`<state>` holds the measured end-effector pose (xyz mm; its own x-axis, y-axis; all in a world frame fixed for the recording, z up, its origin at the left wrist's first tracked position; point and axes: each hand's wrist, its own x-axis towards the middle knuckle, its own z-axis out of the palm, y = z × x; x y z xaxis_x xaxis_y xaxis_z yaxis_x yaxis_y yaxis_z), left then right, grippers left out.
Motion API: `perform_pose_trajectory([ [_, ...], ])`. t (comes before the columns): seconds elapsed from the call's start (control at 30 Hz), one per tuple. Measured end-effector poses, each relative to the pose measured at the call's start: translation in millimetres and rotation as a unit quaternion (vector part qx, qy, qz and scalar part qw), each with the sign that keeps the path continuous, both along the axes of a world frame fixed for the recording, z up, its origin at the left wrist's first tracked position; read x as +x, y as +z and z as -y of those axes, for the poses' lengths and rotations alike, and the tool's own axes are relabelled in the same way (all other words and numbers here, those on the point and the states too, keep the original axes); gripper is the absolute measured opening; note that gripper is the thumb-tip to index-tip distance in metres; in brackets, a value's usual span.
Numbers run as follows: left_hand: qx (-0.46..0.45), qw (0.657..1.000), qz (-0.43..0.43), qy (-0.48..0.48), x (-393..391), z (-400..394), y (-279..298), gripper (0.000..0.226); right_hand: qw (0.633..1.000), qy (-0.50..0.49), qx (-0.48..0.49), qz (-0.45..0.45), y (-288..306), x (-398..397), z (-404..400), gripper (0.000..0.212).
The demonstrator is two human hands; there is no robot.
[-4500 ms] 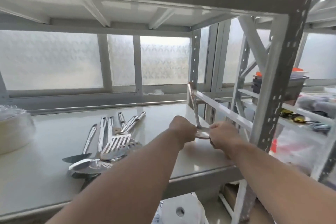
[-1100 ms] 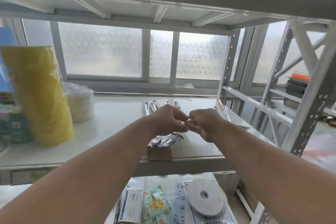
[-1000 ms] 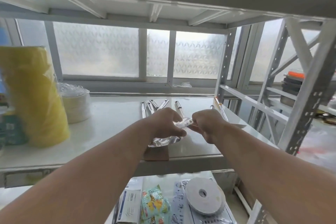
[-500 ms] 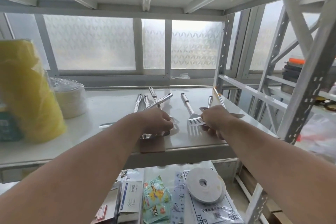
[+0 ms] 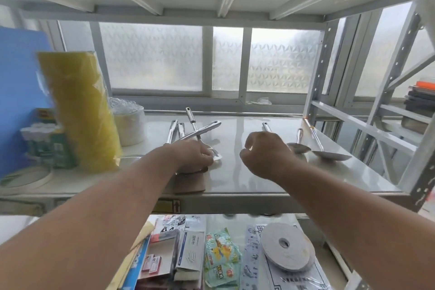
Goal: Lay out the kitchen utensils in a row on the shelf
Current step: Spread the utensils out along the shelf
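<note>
There is only one view, so no second view shares any part with it — a wide-angle camera on the person's head, facing forward and a little down into the shelf (image 5: 235,179). It sits close, at about shelf level, with both forearms reaching in from below. The frosted window (image 5: 150,56) behind and the lower shelf (image 5: 235,221) are also in frame.

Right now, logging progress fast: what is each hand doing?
Left hand: closed on a utensil in the pile.
Right hand: loosely curled, holding nothing, above the shelf.
</note>
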<state>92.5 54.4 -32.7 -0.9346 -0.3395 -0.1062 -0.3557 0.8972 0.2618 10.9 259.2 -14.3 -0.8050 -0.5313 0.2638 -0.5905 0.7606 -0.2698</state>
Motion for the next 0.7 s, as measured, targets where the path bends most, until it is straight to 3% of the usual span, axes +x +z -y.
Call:
perform_pose_trajectory([
  [0.1,0.051,0.999,-0.011,0.002,14,16,0,0.046,0.987,0.011,-0.067,0.144,-10,3,28,0.02],
  [0.17,0.086,0.996,-0.039,0.004,23,24,6,0.041,0.944,-0.014,-0.174,0.281,-13,6,47,0.009],
  [0.23,0.049,0.996,-0.072,0.023,30,32,11,0.041,0.895,-0.026,-0.249,0.37,-12,10,65,0.009],
  [0.3,-0.007,0.995,-0.066,0.07,38,41,14,0.047,0.88,-0.014,-0.241,0.41,-10,16,82,0.009],
  [0.4,-0.04,0.99,0.037,0.127,53,51,9,0.07,0.832,-0.007,-0.289,0.473,-14,23,103,0.008],
  [0.5,-0.015,0.989,0.071,0.129,58,57,3,0.062,0.811,0.009,-0.327,0.484,-21,20,113,0.021],
  [0.6,-0.015,0.987,0.07,0.143,57,57,0,0.063,0.773,-0.053,-0.422,0.471,-24,12,108,0.005],
  [0.63,-0.017,0.987,0.069,0.146,56,58,-1,0.063,0.799,-0.074,-0.395,0.448,-23,8,102,0.018],
  [0.67,-0.018,0.987,0.068,0.147,55,57,-2,0.062,0.891,-0.085,-0.309,0.322,-28,10,95,0.025],
  [0.7,-0.02,0.986,0.066,0.149,53,57,-2,0.06,0.937,-0.078,-0.243,0.237,-29,9,87,0.026],
])
